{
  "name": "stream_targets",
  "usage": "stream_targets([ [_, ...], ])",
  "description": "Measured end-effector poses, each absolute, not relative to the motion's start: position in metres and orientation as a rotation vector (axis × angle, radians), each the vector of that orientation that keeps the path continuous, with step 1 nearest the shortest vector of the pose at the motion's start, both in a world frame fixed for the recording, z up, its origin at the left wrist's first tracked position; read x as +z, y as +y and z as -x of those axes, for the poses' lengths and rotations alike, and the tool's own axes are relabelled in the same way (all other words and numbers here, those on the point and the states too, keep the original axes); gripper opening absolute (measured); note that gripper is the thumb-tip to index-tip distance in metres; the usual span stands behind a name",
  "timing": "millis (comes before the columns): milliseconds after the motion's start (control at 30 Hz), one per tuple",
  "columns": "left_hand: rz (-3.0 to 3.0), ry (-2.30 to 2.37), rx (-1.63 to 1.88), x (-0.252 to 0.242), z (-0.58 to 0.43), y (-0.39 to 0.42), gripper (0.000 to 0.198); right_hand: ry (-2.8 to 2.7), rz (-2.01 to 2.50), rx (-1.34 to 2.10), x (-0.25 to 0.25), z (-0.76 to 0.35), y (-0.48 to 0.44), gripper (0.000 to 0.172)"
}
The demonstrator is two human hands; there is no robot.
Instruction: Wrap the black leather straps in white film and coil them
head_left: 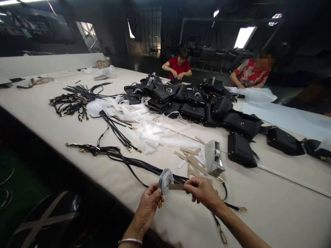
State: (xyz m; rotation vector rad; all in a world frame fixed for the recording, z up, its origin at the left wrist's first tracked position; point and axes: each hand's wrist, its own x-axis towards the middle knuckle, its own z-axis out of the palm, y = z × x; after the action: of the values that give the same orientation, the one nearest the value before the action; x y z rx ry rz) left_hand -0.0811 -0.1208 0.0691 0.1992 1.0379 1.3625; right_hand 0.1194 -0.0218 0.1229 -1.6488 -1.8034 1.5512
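Observation:
My left hand is closed on a coiled strap wrapped in thin white film, held upright above the table's front edge. A gold clasp hangs below the coil by my fingers. Pinched in my right hand is one end of a short brown tape strip; its other end meets the right side of the wrapped coil. Behind my hands a bundle of long black straps with gold clips lies across the table. Another black strap passes partly behind my right forearm.
A grey tape dispenser stands beyond my right hand, beside loose brown strips. White wrapping film covers the middle. Black handbags pile up behind it; more straps lie left. Two people work across the table.

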Motion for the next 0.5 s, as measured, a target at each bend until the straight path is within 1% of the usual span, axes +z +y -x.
stream_targets([
  [100,-0.319,1.017,1.362,0.079,0.076,-0.118,0.05,-1.706,1.615,1.561,0.132,-0.104,-0.033,0.022],
  [200,-0.446,1.026,1.375,0.084,0.072,-0.116,0.057,-1.64,1.576,1.54,0.139,-0.1,-0.035,0.026],
  [367,-0.585,1.106,1.43,0.09,0.073,-0.112,0.067,-1.541,1.6,1.499,0.145,-0.116,-0.032,0.019],
  [500,-0.644,1.113,1.46,0.092,0.07,-0.109,0.068,-1.502,1.56,1.554,0.148,-0.123,-0.037,0.022],
])
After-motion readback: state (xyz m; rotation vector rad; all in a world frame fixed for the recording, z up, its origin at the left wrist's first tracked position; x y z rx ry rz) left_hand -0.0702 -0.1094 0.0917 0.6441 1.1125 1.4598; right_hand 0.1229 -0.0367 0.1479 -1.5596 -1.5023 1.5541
